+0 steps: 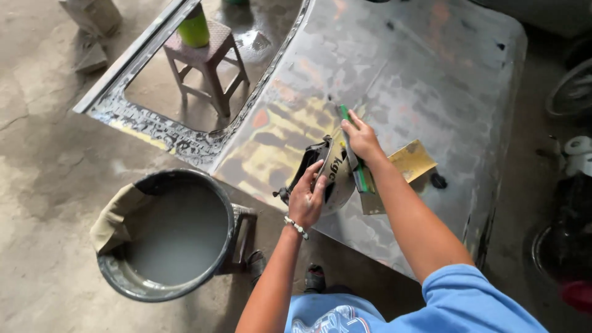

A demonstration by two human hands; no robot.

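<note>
My left hand (306, 198) grips a small dark container (324, 169), a tin or tub tilted on its side over a bare metal car panel (425, 68). My right hand (362, 139) holds a flat green spreader (353, 148) with its blade at the container's mouth. A yellowish square board or sheet (413, 161) lies on the panel just right of my right forearm. A beaded bracelet sits on my left wrist.
A round dark tub of cloudy grey water (169, 237) with a cloth over its rim stands at the lower left on the concrete floor. A small wooden stool (206, 61) carrying a green can (195, 28) shows through the panel's window opening. Wheels and dark objects crowd the right edge.
</note>
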